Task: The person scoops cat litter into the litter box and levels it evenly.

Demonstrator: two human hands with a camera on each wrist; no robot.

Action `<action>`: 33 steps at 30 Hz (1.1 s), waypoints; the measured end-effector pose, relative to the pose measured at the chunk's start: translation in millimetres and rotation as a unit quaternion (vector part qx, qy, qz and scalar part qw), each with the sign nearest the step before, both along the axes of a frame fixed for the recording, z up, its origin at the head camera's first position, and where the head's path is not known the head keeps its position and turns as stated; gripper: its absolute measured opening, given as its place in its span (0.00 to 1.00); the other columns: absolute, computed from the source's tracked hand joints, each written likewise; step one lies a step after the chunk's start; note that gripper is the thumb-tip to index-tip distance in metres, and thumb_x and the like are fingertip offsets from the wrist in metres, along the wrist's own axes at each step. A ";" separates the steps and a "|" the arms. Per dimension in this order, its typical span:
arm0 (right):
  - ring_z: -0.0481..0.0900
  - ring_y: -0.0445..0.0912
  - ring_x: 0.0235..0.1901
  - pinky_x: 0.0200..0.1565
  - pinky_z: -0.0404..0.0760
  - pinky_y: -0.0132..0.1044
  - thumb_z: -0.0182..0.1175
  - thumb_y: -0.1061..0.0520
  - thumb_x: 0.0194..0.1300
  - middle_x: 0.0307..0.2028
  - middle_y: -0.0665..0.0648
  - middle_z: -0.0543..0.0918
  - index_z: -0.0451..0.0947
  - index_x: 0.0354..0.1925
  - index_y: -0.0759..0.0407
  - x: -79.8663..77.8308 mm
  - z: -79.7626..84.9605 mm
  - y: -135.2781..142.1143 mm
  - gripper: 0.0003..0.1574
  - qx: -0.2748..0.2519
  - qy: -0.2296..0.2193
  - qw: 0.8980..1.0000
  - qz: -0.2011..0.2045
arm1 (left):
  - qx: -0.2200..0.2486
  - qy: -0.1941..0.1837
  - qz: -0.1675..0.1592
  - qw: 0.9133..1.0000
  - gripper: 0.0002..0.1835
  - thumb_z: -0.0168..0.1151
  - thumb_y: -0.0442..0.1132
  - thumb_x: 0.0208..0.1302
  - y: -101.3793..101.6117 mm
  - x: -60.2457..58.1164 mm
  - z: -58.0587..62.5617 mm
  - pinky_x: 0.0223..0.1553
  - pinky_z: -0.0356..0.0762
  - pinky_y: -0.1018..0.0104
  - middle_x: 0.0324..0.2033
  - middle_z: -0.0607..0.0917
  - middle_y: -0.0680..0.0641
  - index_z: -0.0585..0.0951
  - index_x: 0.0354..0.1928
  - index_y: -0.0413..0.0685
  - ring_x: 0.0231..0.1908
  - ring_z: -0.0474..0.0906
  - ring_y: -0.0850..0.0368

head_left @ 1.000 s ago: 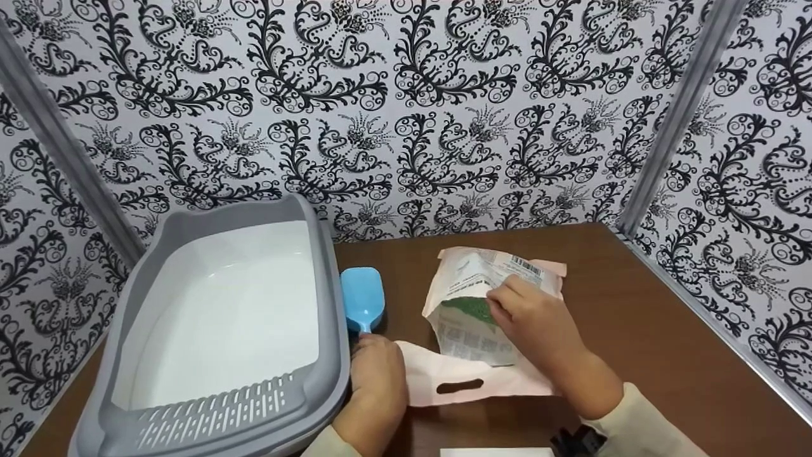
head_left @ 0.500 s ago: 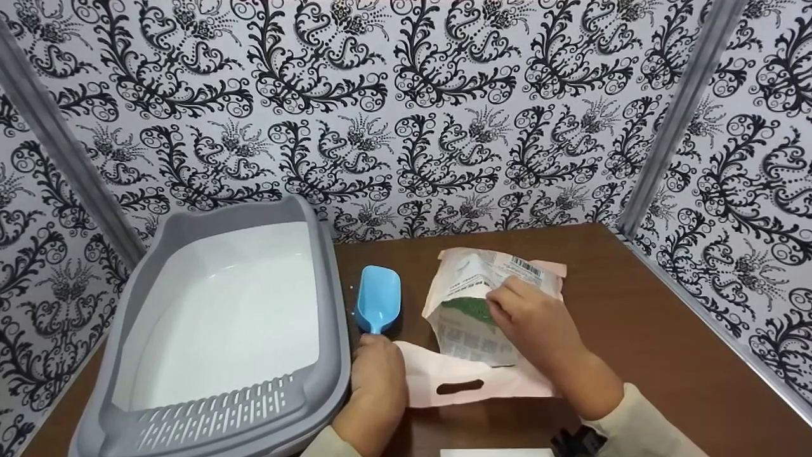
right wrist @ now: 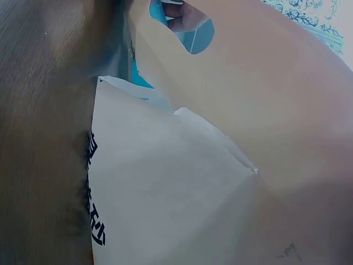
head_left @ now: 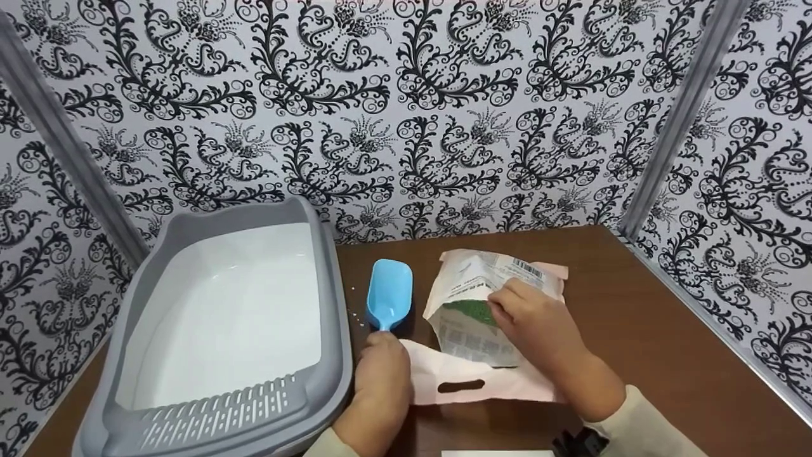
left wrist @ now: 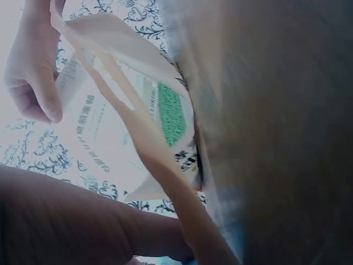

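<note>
— Hands first: what is each one doing?

— Left hand (head_left: pixel 382 368) curled round the handle of a blue scoop (head_left: pixel 391 289); right hand (head_left: pixel 533 320) pinching the raised upper panel of a pink-and-white bag (head_left: pixel 466 279).

— Position of scoop and bag relative to the hands?

— Scoop blade points away from the person, beyond the left hand and just left of the bag. Bag lies between the hands, under the right fingertips; its cut-out handle strip reaches the left hand, contact uncertain. Green granular patch (left wrist: pixel 172 116) visible within the bag.

— Surroundings?

— White specks (head_left: pixel 356 317) left of the bag, past the scoop. Further left, a grey-rimmed tray (head_left: pixel 335 304), white inside. Brown table (head_left: pixel 634 324) beneath; patterned wall (head_left: pixel 438 139) behind the bag.
</note>
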State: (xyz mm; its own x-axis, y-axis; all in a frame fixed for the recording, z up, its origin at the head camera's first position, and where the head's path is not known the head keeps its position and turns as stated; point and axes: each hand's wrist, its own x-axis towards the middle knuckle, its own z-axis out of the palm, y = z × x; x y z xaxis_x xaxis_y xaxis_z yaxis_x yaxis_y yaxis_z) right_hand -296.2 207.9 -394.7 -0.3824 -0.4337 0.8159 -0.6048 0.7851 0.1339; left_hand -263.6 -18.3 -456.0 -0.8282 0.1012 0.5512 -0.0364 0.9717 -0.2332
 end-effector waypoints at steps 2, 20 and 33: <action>0.81 0.40 0.28 0.29 0.82 0.29 0.73 0.67 0.54 0.28 0.48 0.82 0.85 0.31 0.55 0.1 -0.3 0.3 0.10 0.002 -0.001 1.000 0.001 | -0.009 0.023 -0.005 1.000 0.11 0.66 0.32 0.58 -0.6 1.9 1.0 0.22 0.79 0.65 0.33 0.80 0.38 0.82 0.40 0.29 0.22 0.79 0.55; 0.81 0.40 0.28 0.28 0.82 0.30 0.74 0.67 0.54 0.28 0.48 0.82 0.84 0.32 0.54 -0.7 -2.8 0.5 0.10 0.001 -0.002 1.000 -0.002 | 0.031 -0.040 -0.170 0.984 0.16 0.64 0.26 0.62 -40.4 52.6 35.2 0.23 0.78 0.69 0.31 0.74 0.43 0.74 0.50 0.29 0.23 0.73 0.57; 0.82 0.42 0.30 0.32 0.84 0.33 0.75 0.65 0.55 0.30 0.49 0.83 0.84 0.34 0.55 0.7 -2.2 1.7 0.10 0.004 -0.020 1.000 -0.006 | 0.138 -0.199 -0.182 0.953 0.08 0.62 0.31 0.67 -49.4 73.0 32.8 0.19 0.75 0.54 0.30 0.73 0.44 0.72 0.43 0.41 0.22 0.74 0.45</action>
